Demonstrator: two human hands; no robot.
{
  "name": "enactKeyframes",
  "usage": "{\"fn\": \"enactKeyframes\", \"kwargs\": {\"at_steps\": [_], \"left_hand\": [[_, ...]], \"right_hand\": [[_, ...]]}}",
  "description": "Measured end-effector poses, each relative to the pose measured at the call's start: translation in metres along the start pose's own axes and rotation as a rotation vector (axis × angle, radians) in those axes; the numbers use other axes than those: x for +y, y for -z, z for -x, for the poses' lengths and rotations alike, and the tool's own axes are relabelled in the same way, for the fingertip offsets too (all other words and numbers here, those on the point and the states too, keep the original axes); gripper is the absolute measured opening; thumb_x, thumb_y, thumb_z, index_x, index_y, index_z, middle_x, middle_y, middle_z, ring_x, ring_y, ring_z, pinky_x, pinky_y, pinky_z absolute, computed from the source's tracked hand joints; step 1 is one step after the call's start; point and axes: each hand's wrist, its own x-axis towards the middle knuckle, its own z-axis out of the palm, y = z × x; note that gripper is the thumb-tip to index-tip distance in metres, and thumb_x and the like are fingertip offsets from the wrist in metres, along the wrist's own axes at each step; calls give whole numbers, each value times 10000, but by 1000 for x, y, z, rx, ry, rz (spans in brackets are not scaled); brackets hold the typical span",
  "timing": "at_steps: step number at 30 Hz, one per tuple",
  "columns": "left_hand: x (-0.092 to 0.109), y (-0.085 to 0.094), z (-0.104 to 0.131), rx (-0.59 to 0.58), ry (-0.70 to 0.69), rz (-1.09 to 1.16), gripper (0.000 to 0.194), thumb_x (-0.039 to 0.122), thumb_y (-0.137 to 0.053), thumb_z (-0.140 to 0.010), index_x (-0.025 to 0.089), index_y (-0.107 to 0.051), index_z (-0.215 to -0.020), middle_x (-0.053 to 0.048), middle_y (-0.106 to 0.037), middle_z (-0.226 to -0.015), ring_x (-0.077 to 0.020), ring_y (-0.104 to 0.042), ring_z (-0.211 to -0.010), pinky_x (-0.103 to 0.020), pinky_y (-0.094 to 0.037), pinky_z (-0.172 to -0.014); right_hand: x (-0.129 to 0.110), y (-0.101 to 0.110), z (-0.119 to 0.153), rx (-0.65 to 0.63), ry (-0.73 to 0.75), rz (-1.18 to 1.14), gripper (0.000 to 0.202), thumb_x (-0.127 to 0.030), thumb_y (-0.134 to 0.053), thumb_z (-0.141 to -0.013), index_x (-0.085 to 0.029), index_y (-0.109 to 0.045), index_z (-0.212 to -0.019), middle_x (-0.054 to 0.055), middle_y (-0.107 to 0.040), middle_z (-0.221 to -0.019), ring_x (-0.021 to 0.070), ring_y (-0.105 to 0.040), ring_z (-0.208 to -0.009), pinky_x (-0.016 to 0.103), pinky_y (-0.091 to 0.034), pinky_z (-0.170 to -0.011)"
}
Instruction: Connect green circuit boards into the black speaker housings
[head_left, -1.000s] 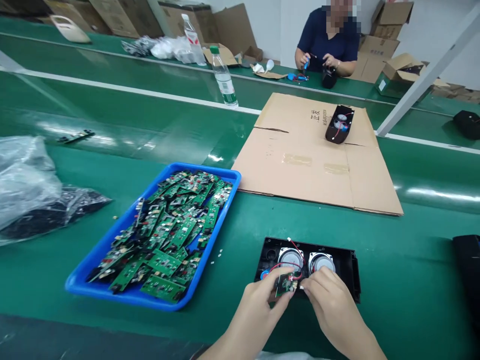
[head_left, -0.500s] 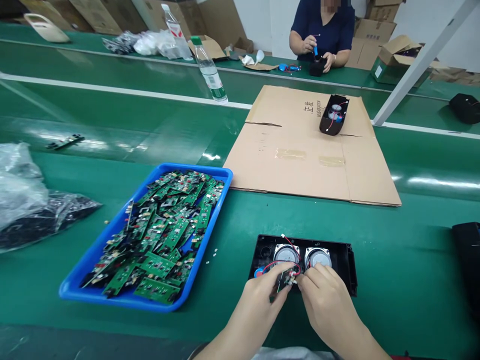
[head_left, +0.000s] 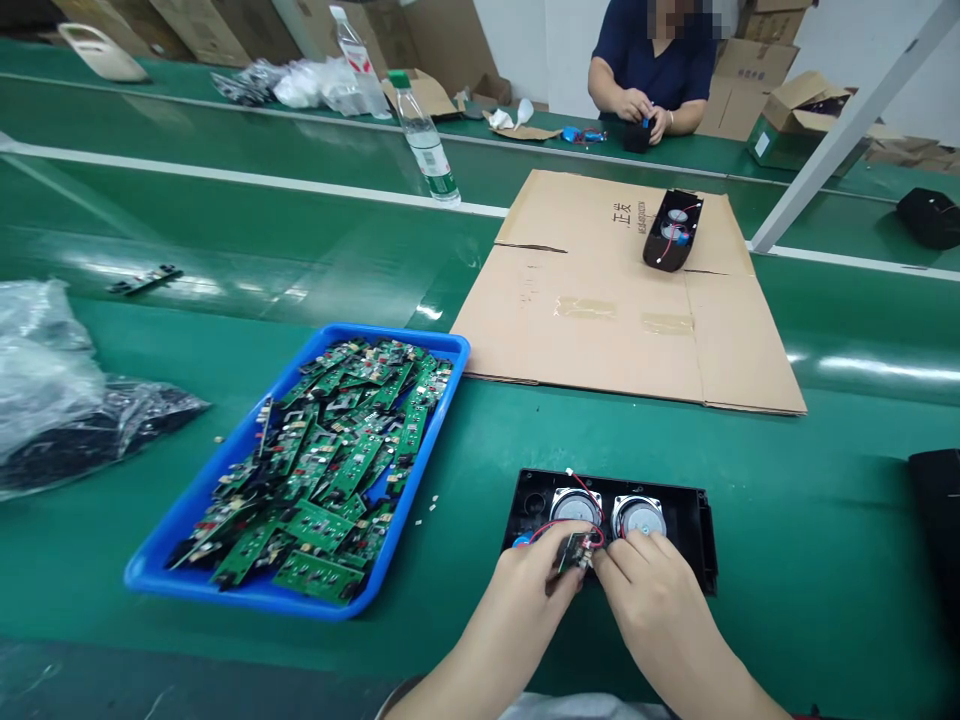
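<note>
My left hand (head_left: 525, 580) grips a small green circuit board (head_left: 573, 551) between thumb and fingers, above the near side of a black speaker housing (head_left: 694, 525). Beside it, my right hand (head_left: 646, 580) is closed in a pinch at the board's right edge, where a red wire (head_left: 598, 530) comes in. What lies between those fingertips is hidden, perhaps a small plug. Two round speakers (head_left: 576, 506) sit in the housing, with a blue part (head_left: 523, 540) at its left, partly behind my left hand.
A blue tray (head_left: 139, 572) heaped with circuit boards stands to my left. Beyond the housing lies flattened cardboard (head_left: 600, 350) bearing another speaker housing (head_left: 660, 250). Water bottles (head_left: 427, 150) stand farther back. A co-worker (head_left: 652, 70) sits opposite. A black object (head_left: 937, 520) is at the right edge.
My hands keep nearly the same hold on the board, with only slight finger movement. The view has shifted slightly. Across the bench, the co-worker's raised hand has come down to the black part.
</note>
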Motion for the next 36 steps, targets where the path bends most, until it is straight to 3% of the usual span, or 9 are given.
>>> {"fn": "enactKeyframes", "kwargs": {"at_steps": [6, 10, 16, 23, 27, 29, 31, 33, 36], "left_hand": [[4, 0, 1, -19, -38, 20, 253, 236, -489, -781, 204, -642, -980, -33, -731, -846, -204, -701, -727, -287, -590, -673], [3, 0, 4, -18, -101, 46, 260, 282, -442, -862, 201, -650, -995, -26, -723, -806, -182, -685, -678, -294, -601, -678], [1, 5, 5, -80, -151, 201, 243, 231, -445, -887, 210, -654, -1008, -16, -721, -888, -165, -707, -766, -261, -605, -739], [-5, 0, 8, -30, -154, 249, 254, 226, -453, -880, 208, -661, -1025, -26, -739, -946, -171, -712, -821, -256, -601, -760], [-7, 1, 11, -22, -91, 143, 260, 281, -482, -872, 218, -674, -1035, -13, -743, -768, -175, -713, -680, -251, -608, -651], [-8, 2, 14, 31, -63, 90, 264, 308, -502, -863, 222, -675, -1043, -6, -731, -693, -178, -704, -629, -246, -602, -597], [-8, 5, 15, 87, -41, 59, 262, 326, -519, -850, 225, -676, -1034, -3, -726, -673, -180, -698, -603, -242, -597, -566], [-9, 8, 15, 108, -12, 45, 259, 339, -528, -837, 224, -675, -1016, 0, -720, -660, -185, -696, -584, -248, -598, -549], [-11, 11, 14, 90, 39, 56, 280, 358, -521, -823, 202, -665, -1005, 3, -686, -597, -210, -703, -610, -284, -616, -575]], "right_hand": [[-2, -4, 1, 71, -33, 5, 436, -92, -250, -989, -145, -551, -678, 24, -496, -607, 164, -377, -568, 299, -249, -559], [-4, -10, 4, 136, -136, -94, 371, -150, -358, -992, -164, -522, -659, -5, -495, -566, 141, -391, -524, 287, -272, -531], [2, -10, 8, 107, -241, -263, 283, -318, -366, -1003, -132, -558, -1097, 45, -628, -801, 153, -577, -679, 269, -438, -594], [7, -13, 5, 94, -198, -308, 226, -215, -379, -987, -157, -590, -933, 36, -586, -724, 166, -549, -636, 286, -447, -575], [20, 6, -5, -166, -222, -491, 99, -197, -505, -930, -196, -602, -953, 22, -595, -807, 153, -567, -674, 248, -477, -580], [27, 14, -17, -277, -253, -562, 179, -138, -500, -915, -225, -589, -1043, 21, -613, -942, 137, -600, -758, 225, -504, -657], [29, 14, -32, -264, -317, -442, 271, -84, -445, -911, -219, -576, -1106, 49, -615, -1047, 154, -620, -844, 250, -512, -721], [25, 3, -48, -233, -381, -227, 279, -63, -453, -887, -185, -594, -1094, 86, -630, -1043, 198, -633, -854, 288, -515, -686], [15, -15, -65, -249, -397, -89, 187, -45, -518, -837, -166, -652, -885, 77, -655, -840, 220, -635, -714, 292, -485, -562]]}}
